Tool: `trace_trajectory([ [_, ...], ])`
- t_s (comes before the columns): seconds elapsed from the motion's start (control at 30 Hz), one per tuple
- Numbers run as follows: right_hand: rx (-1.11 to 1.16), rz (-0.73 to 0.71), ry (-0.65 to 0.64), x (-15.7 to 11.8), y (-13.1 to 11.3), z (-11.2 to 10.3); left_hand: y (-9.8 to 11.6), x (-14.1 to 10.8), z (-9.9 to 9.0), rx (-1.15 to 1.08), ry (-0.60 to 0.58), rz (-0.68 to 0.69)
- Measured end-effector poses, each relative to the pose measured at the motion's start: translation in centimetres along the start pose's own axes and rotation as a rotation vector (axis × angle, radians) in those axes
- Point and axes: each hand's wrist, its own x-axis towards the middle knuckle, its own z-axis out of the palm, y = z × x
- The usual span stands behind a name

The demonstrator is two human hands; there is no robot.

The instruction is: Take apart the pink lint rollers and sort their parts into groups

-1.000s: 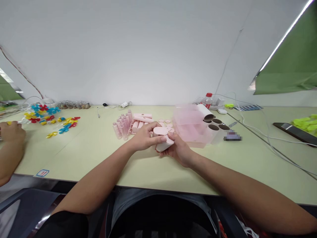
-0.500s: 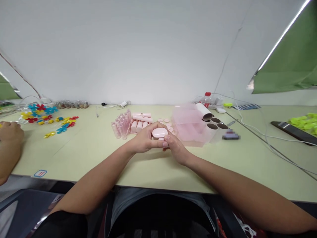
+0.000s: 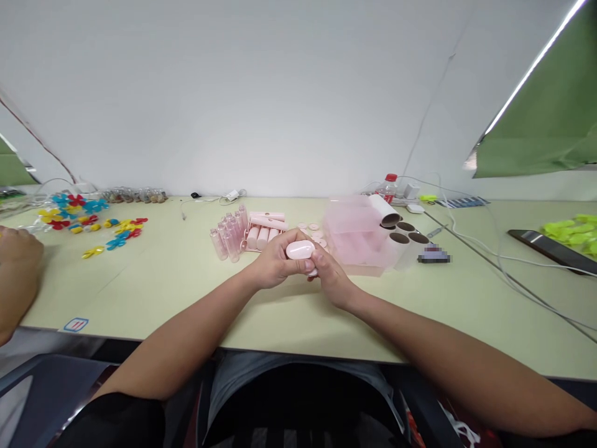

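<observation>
Between my two hands, above the table's middle, is a glossy pale pink rounded piece (image 3: pixel 300 250) with an oval top. My left hand (image 3: pixel 275 261) is closed round its left side, the thumb lying along the near edge. My right hand (image 3: pixel 333 275) grips it from the right, thumb and fingers pressed on the piece. Its underside is hidden by my fingers. Just beyond my left hand lie pink cylinders (image 3: pixel 262 237) and a group of clear pink tubes (image 3: pixel 228 233). Small pink discs (image 3: pixel 314 228) are spread beyond my right hand.
Right of my hands stands a translucent pink box (image 3: pixel 357 270), beside brown-ended rolls (image 3: pixel 398 238) and a red-capped bottle (image 3: pixel 388 186). Cables (image 3: pixel 501 249) and a dark phone (image 3: pixel 550 249) lie farther right. At left are colourful propeller-like pieces (image 3: pixel 124 235) and another person's hand (image 3: pixel 18 267).
The pink piece has tilted slightly in my hands, and my right thumb has shifted a little along its right side. My hands remain in nearly the same place.
</observation>
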Motion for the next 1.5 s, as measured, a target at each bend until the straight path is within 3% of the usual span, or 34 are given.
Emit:
trace_trajectory([
  [0.23, 0.01, -0.082, -0.008, 0.3, 0.0, 0.1, -0.1, -0.2, -0.7, 0.081, -0.073, 0.073],
  [0.4, 0.006, -0.116, 0.0, 0.4, 0.0, 0.1, -0.1, -0.2, -0.7, 0.188, -0.049, 0.139],
  [0.53, 0.03, -0.038, 0.046, 0.1, 0.3, 0.3, 0.0, -0.2, -0.9, 0.333, -0.034, 0.21],
  [0.73, 0.169, 0.158, 0.09, -0.3, 1.5, 0.8, 0.0, -0.5, -1.6, 0.541, -0.054, 0.195],
  [0.9, 0.179, 0.128, 0.12, -0.2, 1.4, 1.0, -0.3, -0.4, -1.8, 0.734, -0.076, 0.204],
  [1.1, 0.212, 0.237, 0.12, -0.3, 1.5, 1.3, -1.3, -0.1, -1.6, 0.717, -0.051, 0.247],
  [1.5, 0.226, 0.244, 0.134, -0.2, 1.8, 1.4, -1.3, -0.2, -1.7, 0.777, -0.08, 0.262],
])
